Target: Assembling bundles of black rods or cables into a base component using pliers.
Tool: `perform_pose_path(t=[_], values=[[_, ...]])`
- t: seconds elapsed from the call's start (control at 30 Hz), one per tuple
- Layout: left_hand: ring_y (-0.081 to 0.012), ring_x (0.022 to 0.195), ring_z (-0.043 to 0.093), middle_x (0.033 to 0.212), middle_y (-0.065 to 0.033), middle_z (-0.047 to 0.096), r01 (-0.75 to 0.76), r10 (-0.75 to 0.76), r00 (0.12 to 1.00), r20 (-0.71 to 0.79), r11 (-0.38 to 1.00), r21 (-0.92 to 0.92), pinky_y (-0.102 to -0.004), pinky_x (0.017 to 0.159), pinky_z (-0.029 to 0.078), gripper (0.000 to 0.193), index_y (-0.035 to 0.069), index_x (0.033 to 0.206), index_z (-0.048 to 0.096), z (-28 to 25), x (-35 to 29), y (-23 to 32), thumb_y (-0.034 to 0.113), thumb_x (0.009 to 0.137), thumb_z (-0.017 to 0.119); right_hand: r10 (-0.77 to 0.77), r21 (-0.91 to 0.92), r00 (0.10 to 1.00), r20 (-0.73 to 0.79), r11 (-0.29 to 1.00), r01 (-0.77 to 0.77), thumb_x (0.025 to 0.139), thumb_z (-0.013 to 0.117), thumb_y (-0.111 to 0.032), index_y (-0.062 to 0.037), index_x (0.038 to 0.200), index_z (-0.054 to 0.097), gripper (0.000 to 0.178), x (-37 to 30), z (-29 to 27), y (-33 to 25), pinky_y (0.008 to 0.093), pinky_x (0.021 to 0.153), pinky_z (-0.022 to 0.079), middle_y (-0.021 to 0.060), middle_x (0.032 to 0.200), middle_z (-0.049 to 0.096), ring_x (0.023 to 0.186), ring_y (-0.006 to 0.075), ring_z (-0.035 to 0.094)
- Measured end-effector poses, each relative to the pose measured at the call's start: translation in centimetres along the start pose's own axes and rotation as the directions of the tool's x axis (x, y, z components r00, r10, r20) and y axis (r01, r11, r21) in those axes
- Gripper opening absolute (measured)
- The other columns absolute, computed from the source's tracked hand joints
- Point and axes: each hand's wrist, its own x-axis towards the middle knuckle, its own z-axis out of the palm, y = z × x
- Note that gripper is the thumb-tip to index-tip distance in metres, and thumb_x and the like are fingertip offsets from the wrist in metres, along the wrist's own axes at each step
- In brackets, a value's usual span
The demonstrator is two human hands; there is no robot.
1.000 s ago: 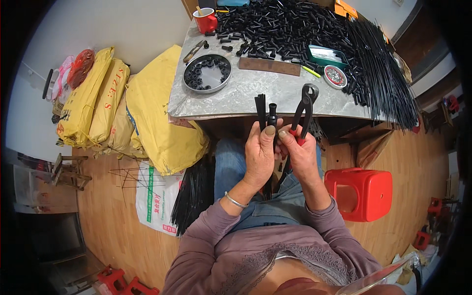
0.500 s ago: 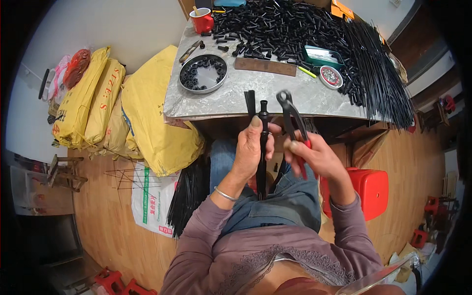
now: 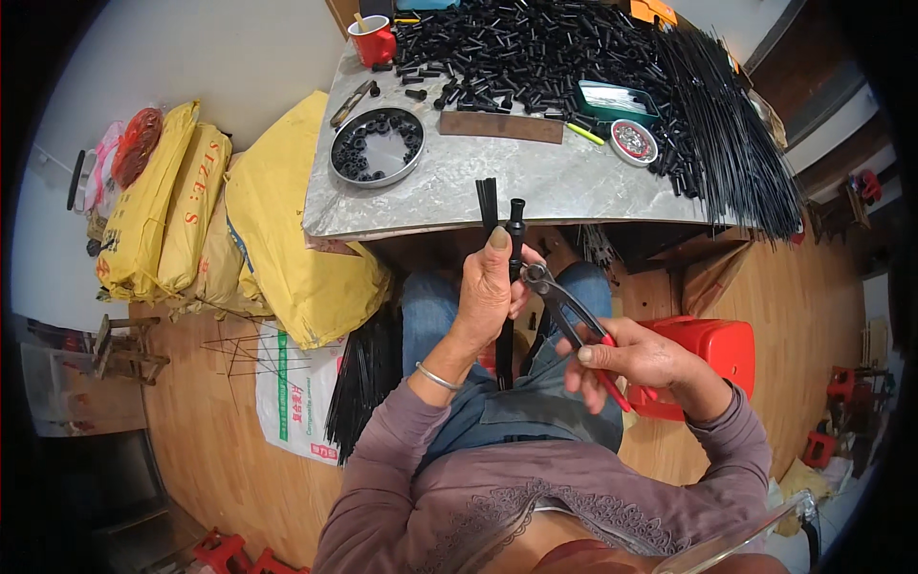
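Observation:
In front of my lap, my left hand (image 3: 485, 295) is closed around a slim black rod with a ringed fitting (image 3: 516, 222) at its top. A bundle of thin black strips (image 3: 487, 199) also sticks up from that grip. Red-handled pincers (image 3: 566, 316) rest in my right hand (image 3: 626, 356), their handles slightly spread. The pincers' head meets the rod's side by my left fingertips; whether the jaws bite on anything is too small to tell.
A grey table (image 3: 402, 206) holds a heap of black tubes (image 3: 535, 48), a round tin (image 3: 421, 153) of black rings, a brown bar (image 3: 502, 126), a green tray (image 3: 617, 100) and long black rods (image 3: 736, 134). A red stool (image 3: 722, 359) stands right; yellow sacks (image 3: 287, 258) lie left.
The pincers have come down and left, from upright beside the rod to tilted with their head against it. My right hand has moved down and right. My left hand stays nearly still.

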Motion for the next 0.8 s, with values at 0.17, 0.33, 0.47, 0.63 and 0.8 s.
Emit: perform_pose_path(t=[0.17, 0.33, 0.47, 0.63, 0.8], values=[[-0.0049, 0.039, 0.037, 0.049, 0.0033, 0.040, 0.021, -0.021, 1.000, 0.005, 1.000, 0.006, -0.0204, 0.037, 0.030, 0.069, -0.001, 0.084, 0.059, 0.1, -0.2, -0.1, 0.064, 0.093, 0.035, -0.017, 0.151, 0.998, 0.056, 0.989, 0.008, 0.099, 0.046, -0.019, 0.0052, 0.125, 0.044, 0.036, -0.5, 0.0, -0.8, 0.0365, 0.061, 0.057, 0.0188, 0.092, 0.065, 0.072, 0.0258, 0.067], [-0.0047, 0.038, 0.036, 0.049, 0.0036, 0.039, 0.013, -0.014, 0.999, 0.038, 1.000, 0.006, -0.0203, 0.036, 0.029, 0.070, 0.000, 0.083, 0.059, 0.6, -0.4, -0.1, 0.064, 0.093, 0.034, 0.135, 0.131, 0.985, 0.111, 0.980, -0.149, 0.099, 0.046, -0.022, 0.0026, 0.106, 0.049, 0.025, -1.2, -0.5, -1.2, 0.0332, 0.050, 0.050, 0.0110, 0.078, 0.062, 0.057, 0.0190, 0.061], [-0.0051, 0.037, 0.035, 0.048, 0.0039, 0.037, 0.012, -0.011, 0.999, -0.033, 0.999, 0.034, -0.0209, 0.036, 0.029, 0.069, 0.000, 0.081, 0.058, 0.7, -0.3, 0.1, 0.064, 0.093, 0.034, 0.209, -0.166, 0.978, -0.009, 0.964, -0.207, 0.099, 0.048, -0.021, -0.0001, 0.093, 0.049, 0.022, -0.8, 0.2, -2.5, 0.0336, 0.048, 0.046, 0.0064, 0.070, 0.054, 0.053, 0.0153, 0.052], [-0.0061, 0.036, 0.034, 0.047, 0.0042, 0.034, 0.025, -0.026, 0.999, -0.042, 1.000, -0.017, -0.0220, 0.035, 0.029, 0.069, 0.001, 0.080, 0.057, -0.1, 0.0, -0.2, 0.065, 0.092, 0.034, 0.148, -0.529, 0.981, -0.125, 0.827, -0.192, 0.100, 0.046, -0.020, 0.0001, 0.096, 0.049, 0.021, 0.0, 0.8, -4.1, 0.0287, 0.053, 0.050, 0.0046, 0.073, 0.057, 0.063, 0.0127, 0.059], [-0.0067, 0.036, 0.034, 0.047, 0.0039, 0.033, 0.053, -0.053, 0.999, 0.004, 0.998, -0.031, -0.0226, 0.035, 0.029, 0.068, 0.003, 0.082, 0.055, -0.6, 0.3, -0.2, 0.067, 0.091, 0.034, 0.070, -0.375, 0.997, -0.032, 0.924, -0.077, 0.099, 0.047, -0.022, 0.0002, 0.106, 0.048, 0.023, -0.6, -0.5, -3.6, 0.0278, 0.058, 0.053, 0.0060, 0.080, 0.060, 0.066, 0.0139, 0.063]])
